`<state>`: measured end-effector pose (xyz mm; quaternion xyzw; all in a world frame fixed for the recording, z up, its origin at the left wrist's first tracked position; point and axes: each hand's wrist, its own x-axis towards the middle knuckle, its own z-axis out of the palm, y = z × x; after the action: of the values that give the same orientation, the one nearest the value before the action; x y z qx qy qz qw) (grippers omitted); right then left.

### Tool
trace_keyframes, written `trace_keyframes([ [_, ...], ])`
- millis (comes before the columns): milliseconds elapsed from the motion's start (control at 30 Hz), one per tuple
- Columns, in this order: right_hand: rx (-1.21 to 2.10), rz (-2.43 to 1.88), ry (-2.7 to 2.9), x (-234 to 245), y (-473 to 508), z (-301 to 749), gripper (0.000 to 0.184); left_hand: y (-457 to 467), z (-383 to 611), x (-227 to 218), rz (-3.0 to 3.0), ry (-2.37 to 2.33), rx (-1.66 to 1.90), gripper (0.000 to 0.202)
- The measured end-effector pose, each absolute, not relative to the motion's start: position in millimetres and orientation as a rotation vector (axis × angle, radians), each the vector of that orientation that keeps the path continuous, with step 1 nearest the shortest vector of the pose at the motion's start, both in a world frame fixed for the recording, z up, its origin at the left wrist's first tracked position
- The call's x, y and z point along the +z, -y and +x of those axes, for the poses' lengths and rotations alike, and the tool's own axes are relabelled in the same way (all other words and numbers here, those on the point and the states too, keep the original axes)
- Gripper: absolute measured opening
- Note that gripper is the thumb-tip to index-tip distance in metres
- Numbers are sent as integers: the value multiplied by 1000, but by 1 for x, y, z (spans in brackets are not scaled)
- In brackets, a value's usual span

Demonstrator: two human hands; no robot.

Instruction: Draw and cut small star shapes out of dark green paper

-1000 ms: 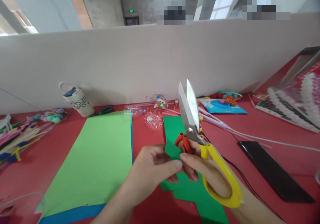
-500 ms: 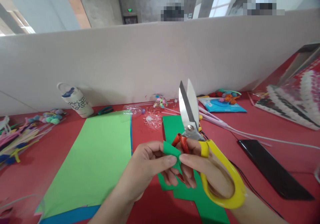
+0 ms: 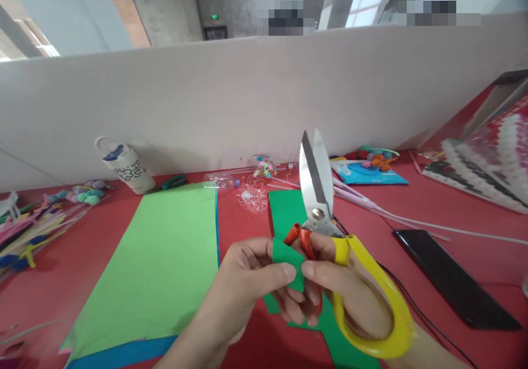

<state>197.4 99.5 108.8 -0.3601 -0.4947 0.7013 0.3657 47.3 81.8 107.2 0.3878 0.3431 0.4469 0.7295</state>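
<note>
Clock set-up: centre at the small green piece (image 3: 289,254), 12 toward the white partition (image 3: 198,105).
Small green piece: raised above the tabletop (image 3: 243,226), between the two hands; looks bent.
Left hand (image 3: 253,275): at 9 o'clock; fingers closed on the piece, thumb on its near face.
Right hand (image 3: 358,289): at 3–4 o'clock; fingers wrapped around the scissors (image 3: 324,226), thumb tip at the piece's right edge. Pinching or only touching: cannot tell.
Scissors: blades at 1 o'clock, tips up and slightly apart; yellow handle loop around the right hand.
Dark green sheet (image 3: 284,209): on the tabletop beneath the hands, showing at 12 and 5.
Pale green sheet (image 3: 165,264): at 9, blue sheet (image 3: 127,352) under it.
Black slab (image 3: 454,278): at 3, clear of the handle.
Risk, piece: could crease or tear if the thumbs press or pull unevenly; looks thin.
Risk, scissors: could tip or swing if the right fingers loosen for a finer pinch, since that hand has two jobs.
Risk, blades: parted edges could nick a finger if they turned inward.
</note>
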Motion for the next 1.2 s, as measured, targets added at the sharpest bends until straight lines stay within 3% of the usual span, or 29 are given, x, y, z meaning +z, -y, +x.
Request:
trace_keyframes([
  [367, 1894, -679, 1097, 107, -95, 190, 19, -79, 50, 110, 764, -690, 982, 16],
  [500, 1845, -592, 1102, 112, -96, 194, 19, -82, 44, 111, 682, -697, 1107, 7],
  [833, 1734, -920, 1363, 116, -100, 200, 25, -82, 37, 119, 858, -840, 1153, 11],
  [1200, 1664, -1100, 1618, 94, -102, 200, 15, -79, 30, 133, 801, -948, 1319, 10],
])
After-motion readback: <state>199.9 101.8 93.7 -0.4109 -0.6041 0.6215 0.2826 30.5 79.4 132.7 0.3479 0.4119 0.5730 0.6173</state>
